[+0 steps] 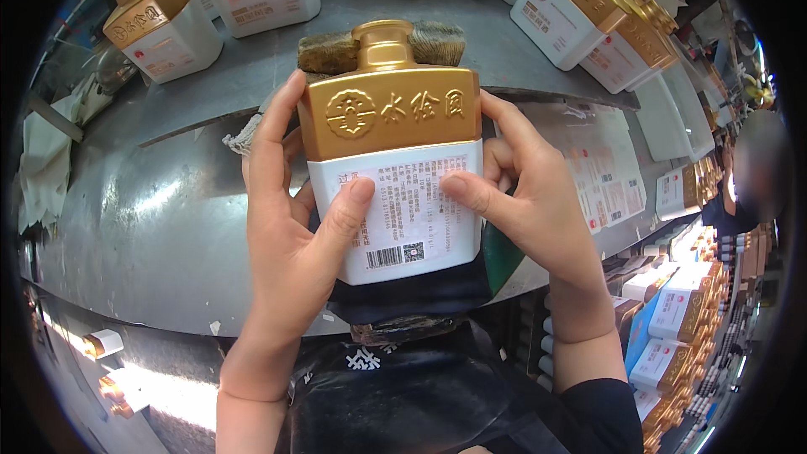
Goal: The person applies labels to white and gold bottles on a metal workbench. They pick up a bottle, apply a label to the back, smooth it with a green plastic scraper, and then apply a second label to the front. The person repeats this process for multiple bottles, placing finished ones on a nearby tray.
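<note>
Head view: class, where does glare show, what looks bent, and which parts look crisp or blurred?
In the head view, glare whitens the left of the metal tabletop and light washes out an area at lower left; the head view curves the tabletop's near edge and blackens the corners; in the head view, the bottle looks crisp, while a person's head at right is blurred.

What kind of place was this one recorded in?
Probably a bottling or labelling workshop. A sheet of what look like printed labels lies on the metal bench, gold-and-white bottles stand along its far side, and many similar ones crowd together at the right.
</note>
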`<state>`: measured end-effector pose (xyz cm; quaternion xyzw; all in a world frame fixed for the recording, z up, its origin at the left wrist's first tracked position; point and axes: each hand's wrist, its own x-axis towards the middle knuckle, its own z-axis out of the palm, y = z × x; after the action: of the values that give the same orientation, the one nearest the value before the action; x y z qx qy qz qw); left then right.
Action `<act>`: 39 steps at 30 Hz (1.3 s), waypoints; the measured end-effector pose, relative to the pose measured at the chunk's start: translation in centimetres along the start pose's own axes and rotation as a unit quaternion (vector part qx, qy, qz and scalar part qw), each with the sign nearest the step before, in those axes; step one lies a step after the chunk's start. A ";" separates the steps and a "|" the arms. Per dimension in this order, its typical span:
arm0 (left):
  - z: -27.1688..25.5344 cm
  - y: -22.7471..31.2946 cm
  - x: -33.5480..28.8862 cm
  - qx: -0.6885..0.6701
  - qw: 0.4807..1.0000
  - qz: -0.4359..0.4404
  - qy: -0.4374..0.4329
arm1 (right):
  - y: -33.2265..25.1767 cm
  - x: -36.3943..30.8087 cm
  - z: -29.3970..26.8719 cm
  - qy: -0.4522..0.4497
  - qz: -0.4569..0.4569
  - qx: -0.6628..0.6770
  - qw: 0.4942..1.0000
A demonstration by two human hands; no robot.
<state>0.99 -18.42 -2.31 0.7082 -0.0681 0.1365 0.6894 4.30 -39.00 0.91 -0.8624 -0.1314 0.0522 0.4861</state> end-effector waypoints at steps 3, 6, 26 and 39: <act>-0.1 -0.3 0.1 0.003 1.000 0.018 -0.016 | -0.1 -0.2 -0.2 -0.001 -0.002 -0.017 1.000; 0.0 -0.4 0.1 -0.013 0.999 0.023 -0.018 | -0.1 -0.1 -0.4 -0.008 0.002 -0.011 1.000; -0.9 -0.1 -1.0 -0.009 0.998 -0.004 -0.059 | 0.1 -0.9 -0.3 -0.016 -0.022 -0.054 0.998; -0.9 0.0 -1.0 -0.042 0.997 -0.020 -0.054 | 0.2 -0.6 -0.4 -0.034 -0.002 -0.030 0.999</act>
<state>-0.09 -17.63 -2.57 0.6860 -0.0970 0.0809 0.7166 3.86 -39.60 0.88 -0.8741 -0.1511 0.0763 0.4552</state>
